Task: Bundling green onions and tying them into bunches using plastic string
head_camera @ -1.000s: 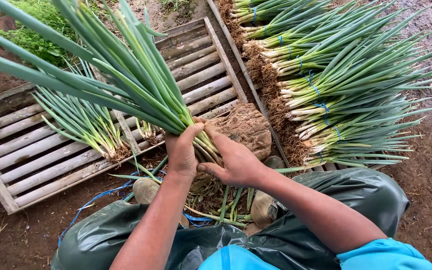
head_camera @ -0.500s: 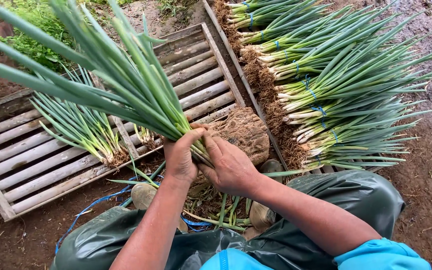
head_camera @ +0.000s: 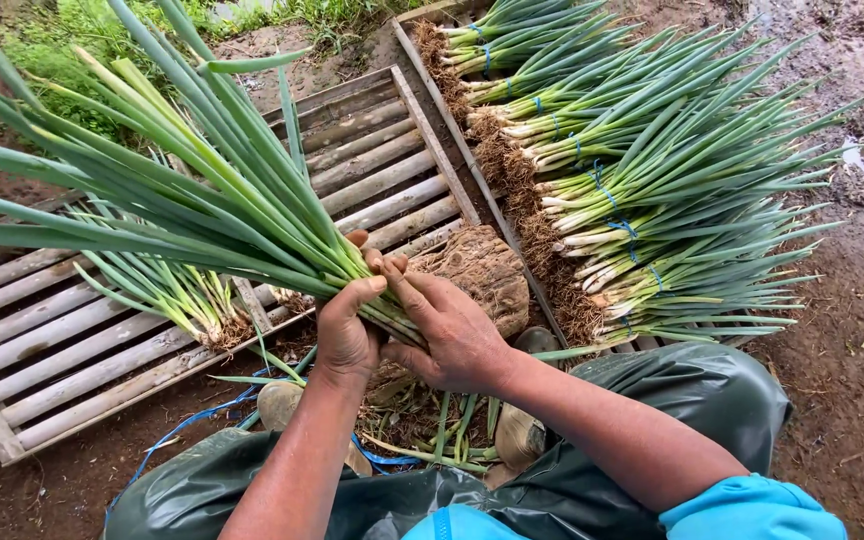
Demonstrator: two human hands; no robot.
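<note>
Both hands meet at the base of a bunch of green onions [head_camera: 202, 200], just above the person's knees. The left hand [head_camera: 347, 335] is wrapped shut around the stalks near their white ends, thumb and fingers closed over the bundle, while the right hand [head_camera: 452, 335] presses in from the other side, its fingers curled over the same spot and touching the left fingertips. The bunch's long axis runs from the hands up and away to the left, leaves fanning out over a slatted wooden pallet [head_camera: 382, 170]; its root end points toward the right hand, in front of a brown clump of roots and soil [head_camera: 482, 270] that rests at the pallet's near corner. The right hand is therefore the nearer one to the roots, the left the nearer to the leaves. A smaller loose bunch [head_camera: 167, 290] lies on the pallet to the left, and a stacked row of tied bundles [head_camera: 642, 190], each bound with blue string, lies well to the right on a second pallet. Trimmed leaves litter the muddy ground [head_camera: 852, 400] between the person's boots [head_camera: 517, 435].
</note>
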